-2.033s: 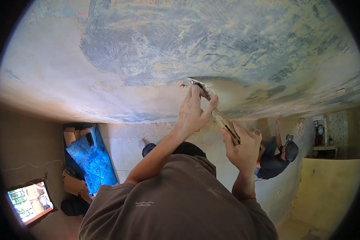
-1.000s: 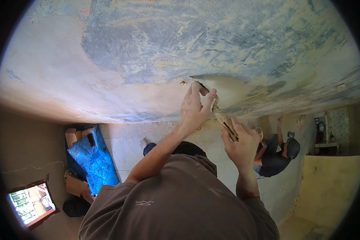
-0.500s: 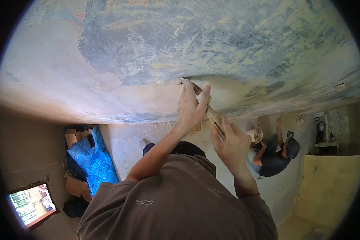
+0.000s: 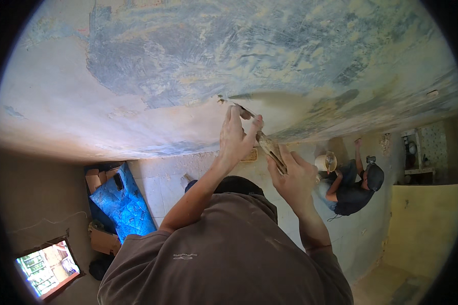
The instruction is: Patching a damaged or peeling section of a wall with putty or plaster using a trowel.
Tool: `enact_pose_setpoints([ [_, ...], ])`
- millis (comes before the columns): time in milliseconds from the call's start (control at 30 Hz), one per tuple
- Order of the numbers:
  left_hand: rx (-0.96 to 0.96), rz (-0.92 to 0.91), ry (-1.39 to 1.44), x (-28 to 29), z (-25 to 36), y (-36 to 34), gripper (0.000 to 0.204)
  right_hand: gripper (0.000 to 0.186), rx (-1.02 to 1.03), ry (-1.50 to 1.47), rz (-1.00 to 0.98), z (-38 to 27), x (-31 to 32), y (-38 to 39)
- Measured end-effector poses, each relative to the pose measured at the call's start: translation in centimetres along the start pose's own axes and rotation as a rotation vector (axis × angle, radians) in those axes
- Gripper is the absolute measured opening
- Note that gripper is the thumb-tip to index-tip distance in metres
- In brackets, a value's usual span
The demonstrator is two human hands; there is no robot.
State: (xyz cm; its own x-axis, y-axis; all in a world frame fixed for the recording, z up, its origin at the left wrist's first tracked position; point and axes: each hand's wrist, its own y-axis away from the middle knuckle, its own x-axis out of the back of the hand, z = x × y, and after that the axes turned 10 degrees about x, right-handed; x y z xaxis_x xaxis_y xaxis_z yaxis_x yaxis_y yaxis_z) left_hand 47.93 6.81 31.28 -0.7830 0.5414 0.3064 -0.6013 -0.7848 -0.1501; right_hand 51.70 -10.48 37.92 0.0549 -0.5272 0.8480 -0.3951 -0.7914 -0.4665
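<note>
Smeared with plaster, a putty knife (image 4: 270, 148) leans up toward the wall (image 4: 188, 61), its blade seen nearly edge-on. My right hand (image 4: 296, 178) is closed around its handle. My left hand (image 4: 233, 141) is up by the blade, its fingers along one end and the thumb against the part nearer the handle; the exact contact is partly hidden. A smooth, damp-looking strip of plaster lies just right of the blade, under the rough blue-grey patch. Small crumbs (image 4: 220, 99) stick to the wall left of the blade tip.
At the right, a co-worker (image 4: 359, 185) in dark clothes crouches by the wall next to a pale bucket (image 4: 325, 162). A blue sheet (image 4: 126, 201) and cardboard boxes (image 4: 104, 239) stand at the left. A low yellow partition (image 4: 425, 229) rises at the far right.
Both my hands and the putty knife have moved slightly left and down in view. More of the smooth strip shows, and crumbs are visible past the blade tip.
</note>
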Motion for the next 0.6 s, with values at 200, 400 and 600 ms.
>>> enact_pose_setpoints([
  [200, 0.042, -0.031, 0.041, 0.2, 0.6, -0.5, 0.039, 0.039, -0.010, 0.070, -0.027, -1.7, 0.1, -1.2],
  [400, 0.129, -0.078, 0.058, 0.5, 0.6, 0.0, 0.039, 0.038, -0.005, 0.008, -0.001, -1.0, 0.1, -0.5],
  [600, 0.077, -0.044, 0.037, 0.4, 0.0, -1.1, 0.040, 0.038, 0.008, 0.037, -0.013, -1.7, 0.3, -1.4],
])
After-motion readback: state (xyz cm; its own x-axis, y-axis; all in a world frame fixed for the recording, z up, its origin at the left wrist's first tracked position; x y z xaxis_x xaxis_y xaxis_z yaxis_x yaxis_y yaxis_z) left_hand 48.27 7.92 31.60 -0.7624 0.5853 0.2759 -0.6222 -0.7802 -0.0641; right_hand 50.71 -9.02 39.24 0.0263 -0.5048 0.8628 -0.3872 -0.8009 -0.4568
